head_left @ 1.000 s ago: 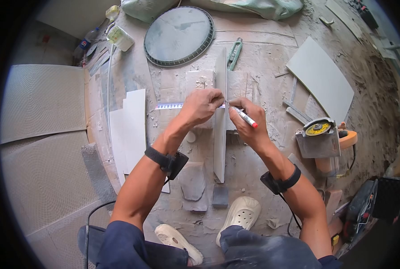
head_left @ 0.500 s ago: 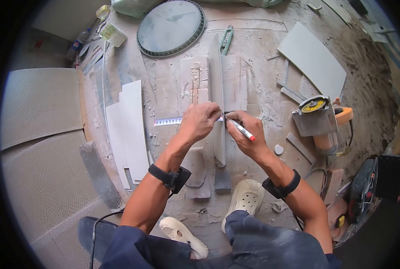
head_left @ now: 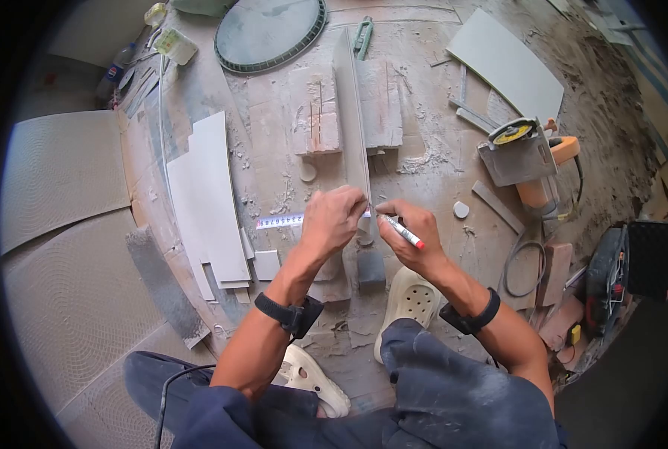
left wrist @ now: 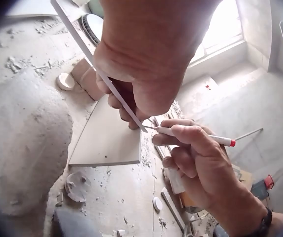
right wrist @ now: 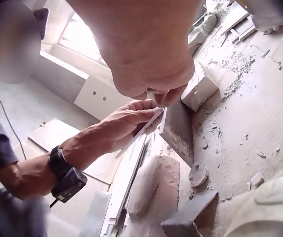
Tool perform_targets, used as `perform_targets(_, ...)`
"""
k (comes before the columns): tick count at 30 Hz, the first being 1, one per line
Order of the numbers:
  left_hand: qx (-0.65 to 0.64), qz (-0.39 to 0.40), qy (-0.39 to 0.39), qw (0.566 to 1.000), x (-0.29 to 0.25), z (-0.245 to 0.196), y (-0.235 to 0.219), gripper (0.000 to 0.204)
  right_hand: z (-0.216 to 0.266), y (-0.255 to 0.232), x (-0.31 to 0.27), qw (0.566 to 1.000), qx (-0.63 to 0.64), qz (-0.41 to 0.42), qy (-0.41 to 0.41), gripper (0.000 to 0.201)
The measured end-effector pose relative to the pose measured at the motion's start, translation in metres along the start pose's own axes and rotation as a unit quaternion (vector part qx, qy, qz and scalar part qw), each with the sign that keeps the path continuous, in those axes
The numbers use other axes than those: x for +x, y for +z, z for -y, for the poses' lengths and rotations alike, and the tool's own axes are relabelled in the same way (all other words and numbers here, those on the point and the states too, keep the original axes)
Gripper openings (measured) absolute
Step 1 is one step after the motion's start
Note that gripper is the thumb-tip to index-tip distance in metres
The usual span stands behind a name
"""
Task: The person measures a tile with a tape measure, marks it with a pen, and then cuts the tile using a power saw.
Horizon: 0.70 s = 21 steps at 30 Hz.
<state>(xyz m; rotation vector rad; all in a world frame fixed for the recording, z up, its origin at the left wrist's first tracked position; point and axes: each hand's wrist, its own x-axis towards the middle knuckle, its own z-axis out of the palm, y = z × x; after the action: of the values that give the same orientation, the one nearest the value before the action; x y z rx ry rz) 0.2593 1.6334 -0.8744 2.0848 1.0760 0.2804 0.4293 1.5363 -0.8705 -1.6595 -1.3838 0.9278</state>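
A pale tile (head_left: 354, 112) stands on its edge between two chalky blocks, its long side running away from me. My left hand (head_left: 334, 218) pinches a white ruler (head_left: 278, 222) with printed numbers, laid across the tile near its closer end. The ruler sticks out to the left. In my right hand (head_left: 412, 233) is a slim white marker (head_left: 401, 230) with a red end, gripped like a pen. In the left wrist view the marker's tip (left wrist: 150, 127) is right at the ruler's end, by the tile's edge.
An angle grinder (head_left: 525, 161) with a yellow disc lies to the right, near a large cut tile (head_left: 510, 63). White tile strips (head_left: 203, 202) are stacked on the left. A round lid (head_left: 270, 34) lies at the back; clogs (head_left: 409, 307) are close in front.
Both hands, with ruler and marker, have moved along the tile toward its near end. The head view has shifted, so the floor things sit higher in it.
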Motion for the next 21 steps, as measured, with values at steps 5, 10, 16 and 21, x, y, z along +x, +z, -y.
perform_targets(5,-0.019,0.002,-0.007,1.0,-0.022,-0.002,0.01,0.013,0.004,0.003,-0.023,1.0,-0.003,0.008,0.014,0.019)
perform_targets(10,0.002,0.006,-0.013,1.0,-0.043,-0.007,0.018,0.013,0.009,0.002,-0.042,0.999,-0.029,0.027,0.021,0.019)
perform_targets(16,0.003,0.036,-0.015,0.999,-0.076,-0.006,0.019,0.012,0.008,0.0,-0.061,0.996,-0.081,0.017,-0.036,0.02)
perform_targets(21,0.05,-0.037,-0.027,0.998,-0.047,0.025,-0.082,0.017,0.006,-0.006,0.035,0.98,-0.177,-0.063,-0.069,0.03)
